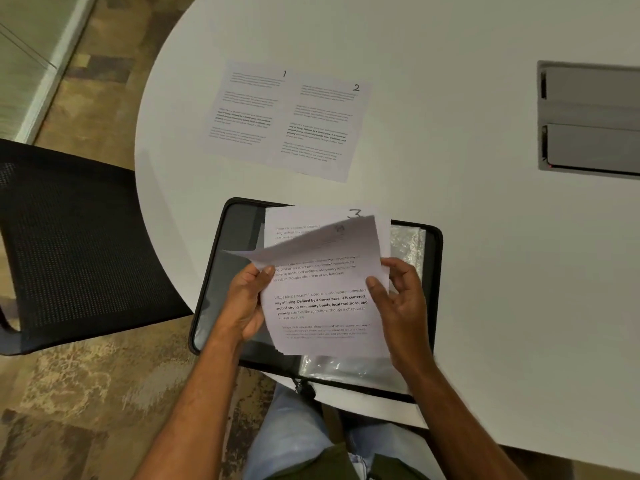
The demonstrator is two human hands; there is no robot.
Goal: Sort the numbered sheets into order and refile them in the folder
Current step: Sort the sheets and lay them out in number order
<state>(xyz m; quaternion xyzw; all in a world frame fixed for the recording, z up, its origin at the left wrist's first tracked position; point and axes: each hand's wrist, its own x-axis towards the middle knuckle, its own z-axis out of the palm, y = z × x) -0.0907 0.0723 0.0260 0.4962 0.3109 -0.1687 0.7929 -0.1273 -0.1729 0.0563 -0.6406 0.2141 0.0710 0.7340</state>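
2 hands (pixel 247 299) (pixel 401 303) pinch my thin, floppy white printed sheets (pixel 322 306) by their side edges; light paper, creases easily

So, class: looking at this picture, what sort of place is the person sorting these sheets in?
Most likely an office meeting room. The large white table has a built-in cable hatch, a black mesh office chair stands beside it, and the floor is patterned carpet.
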